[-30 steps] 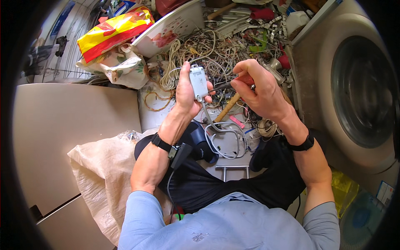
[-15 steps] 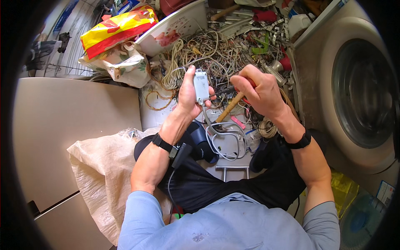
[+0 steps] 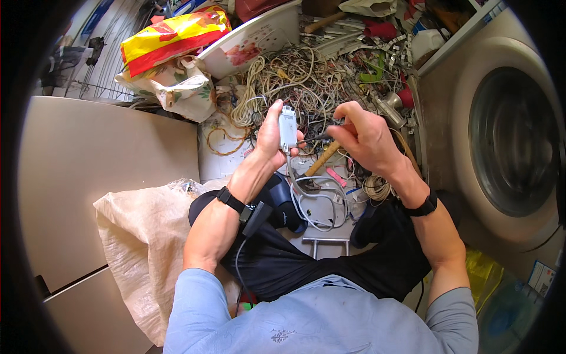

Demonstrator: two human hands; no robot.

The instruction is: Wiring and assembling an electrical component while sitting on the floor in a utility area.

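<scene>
My left hand (image 3: 268, 141) is closed round a small, light grey plastic box (image 3: 288, 128), thumb along its left edge and fingertips showing at its right. A grey cord (image 3: 291, 170) leaves the lower end and drops into loose coils between my feet. My right hand (image 3: 372, 140), fingers curled, grips a screwdriver (image 3: 319, 137); its dark shaft points left at the box's lower right side. The handle is mostly hidden by the hand, and I cannot tell whether the tip touches the box. Below the shaft lies a hammer (image 3: 323, 159) with a wooden handle.
A large heap of tangled wires (image 3: 300, 79) spreads ahead. Behind it at left stand a white tub (image 3: 253, 41) and plastic bags (image 3: 183, 88). A front-loading washing machine (image 3: 460, 112) bounds the right, a beige panel (image 3: 106, 147) the left. A woven sack (image 3: 141, 236) lies beside my left leg.
My right hand has turned slightly on the screwdriver, its fingers lifting a little. The box stays in my left hand, and the whole view has shifted slightly.
</scene>
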